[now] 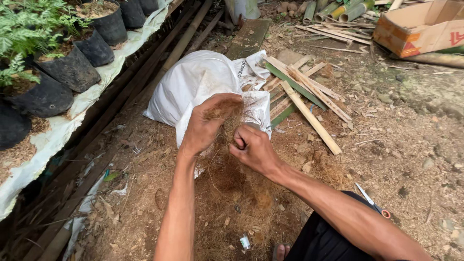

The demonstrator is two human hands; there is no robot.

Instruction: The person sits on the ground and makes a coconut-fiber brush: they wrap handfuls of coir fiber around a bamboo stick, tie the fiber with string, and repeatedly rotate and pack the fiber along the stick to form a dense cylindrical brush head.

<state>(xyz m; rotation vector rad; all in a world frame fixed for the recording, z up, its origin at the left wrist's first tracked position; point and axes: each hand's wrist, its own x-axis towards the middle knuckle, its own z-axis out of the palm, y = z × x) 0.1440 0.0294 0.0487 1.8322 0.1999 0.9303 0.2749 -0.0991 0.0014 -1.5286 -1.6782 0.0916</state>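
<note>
The left hand is clenching a tuft of brown coconut fibre; the right hand is pinching strands beneath, near the white sack.

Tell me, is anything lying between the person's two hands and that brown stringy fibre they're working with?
Nothing visible does. The left hand already grips a tuft of the brown stringy fibre, and the right hand pinches strands just below it, over the white woven sack.
</note>
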